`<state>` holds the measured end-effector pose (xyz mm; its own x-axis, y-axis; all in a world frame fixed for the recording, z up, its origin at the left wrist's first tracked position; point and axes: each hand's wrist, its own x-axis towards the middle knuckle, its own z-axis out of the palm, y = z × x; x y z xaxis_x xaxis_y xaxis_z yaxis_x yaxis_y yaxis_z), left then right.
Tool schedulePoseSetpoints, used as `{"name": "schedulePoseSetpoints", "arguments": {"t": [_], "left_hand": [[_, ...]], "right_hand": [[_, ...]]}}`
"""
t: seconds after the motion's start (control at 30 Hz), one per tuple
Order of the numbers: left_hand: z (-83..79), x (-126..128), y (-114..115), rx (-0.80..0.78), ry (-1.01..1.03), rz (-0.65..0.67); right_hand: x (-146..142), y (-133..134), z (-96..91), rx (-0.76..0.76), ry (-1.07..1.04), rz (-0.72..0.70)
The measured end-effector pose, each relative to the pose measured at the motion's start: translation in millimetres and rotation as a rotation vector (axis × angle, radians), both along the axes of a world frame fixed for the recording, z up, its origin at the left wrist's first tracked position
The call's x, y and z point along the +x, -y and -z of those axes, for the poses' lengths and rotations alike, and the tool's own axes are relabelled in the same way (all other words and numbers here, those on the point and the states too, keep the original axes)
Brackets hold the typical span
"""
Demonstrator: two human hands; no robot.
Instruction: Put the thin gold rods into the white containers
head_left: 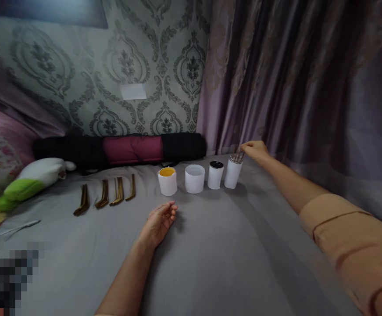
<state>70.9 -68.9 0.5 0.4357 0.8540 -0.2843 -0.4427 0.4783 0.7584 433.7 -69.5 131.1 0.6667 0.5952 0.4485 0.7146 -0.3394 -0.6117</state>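
Observation:
At the far right of the row of cups, my right hand [256, 151] pinches a thin brown stick at the mouth of a tall white cup [232, 175]. Several thin brown sticks [236, 157] poke up from that cup. My left hand [160, 221] is low over the sheet, in front of a white cup with a yellow inside [168, 184]; its fingers are loosely curled and hold nothing. Between the end cups stand a wide white cup [194, 181] and a white cup with a black inside [215, 177]. Four small groups would be several: bent golden-brown strips [103, 195] lie left of them.
A grey sheet [210, 254] covers the surface. Behind the cups lies a long black and maroon roll [131, 149] against the patterned wall. Purple curtains [276, 79] hang at right. A plush toy [34, 175] and a white cable [19, 227] are at left.

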Motion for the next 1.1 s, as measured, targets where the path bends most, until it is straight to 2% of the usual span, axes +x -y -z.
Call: {"name": "schedulePoseSetpoints", "arguments": {"t": [0.53, 0.8, 1.1], "left_hand": [[-0.7, 0, 1, -0.004, 0.012, -0.008], [-0.1, -2, 0, -0.004, 0.018, -0.003], [1.0, -2, 0, -0.007, 0.025, -0.003]], "right_hand": [[7, 1, -10.6, 0.199, 0.051, -0.014], [-6, 11, -19.4, 0.288, 0.068, -0.030], [-19, 20, -13.7, 0.361, 0.034, -0.101]]}}
